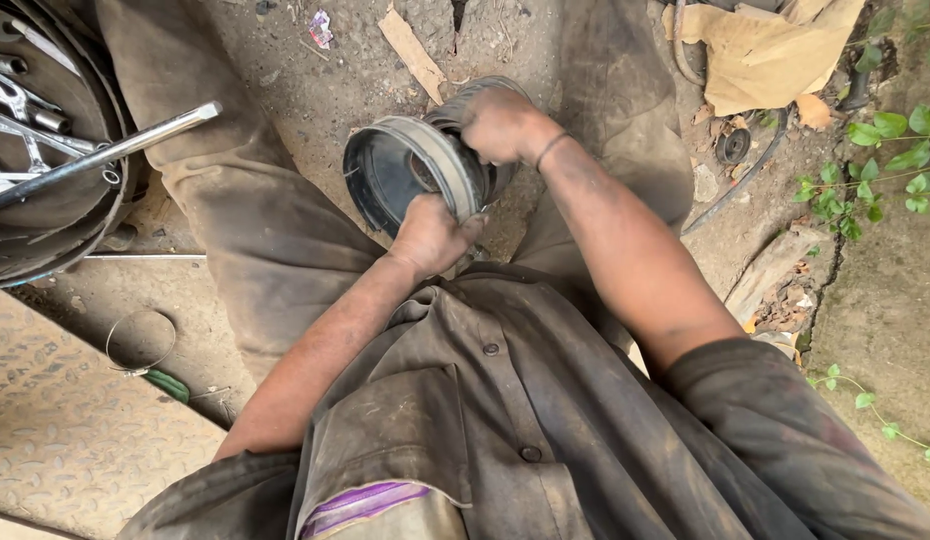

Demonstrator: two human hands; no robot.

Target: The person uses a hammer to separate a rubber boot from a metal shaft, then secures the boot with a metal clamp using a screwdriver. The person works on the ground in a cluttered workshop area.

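Note:
I hold a round, dirty metal housing [390, 165] with a dark hollow inside and a grey ribbed rim, tilted on its side between my knees. My left hand [432, 234] grips its lower rim from the near side. My right hand [498, 122] is closed over the top back of it, where a dark ribbed rubber part [482, 92] wraps around. Both forearms are smeared with grease.
A round tray [45, 215] at the upper left holds several wrenches, and a long steel bar [105, 155] sticks out of it. A hose clamp ring [141, 340] and a green-handled tool [168, 384] lie on the ground at left. Cardboard [765, 50], a hose and plants sit at right.

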